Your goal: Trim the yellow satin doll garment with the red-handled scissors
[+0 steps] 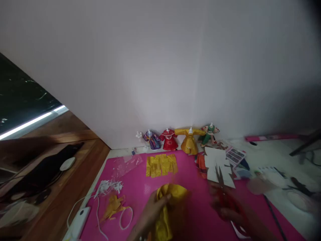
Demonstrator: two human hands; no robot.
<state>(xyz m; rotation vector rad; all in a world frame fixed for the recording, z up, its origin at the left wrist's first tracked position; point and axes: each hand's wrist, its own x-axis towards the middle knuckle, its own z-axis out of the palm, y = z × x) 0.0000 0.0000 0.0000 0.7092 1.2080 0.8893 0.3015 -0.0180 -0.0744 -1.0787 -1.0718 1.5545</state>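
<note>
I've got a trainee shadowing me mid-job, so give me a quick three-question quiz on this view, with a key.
1. Multiple choice: what is in the grip of the left hand?
A) white paper
B) yellow fabric
C) white cord

2. True or false: along the wall, the red dress sits between the purple dress and the yellow dress.

3. Fill in the blank: the right hand holds a pair of ____ with red handles.

Key
1. B
2. True
3. scissors
</note>
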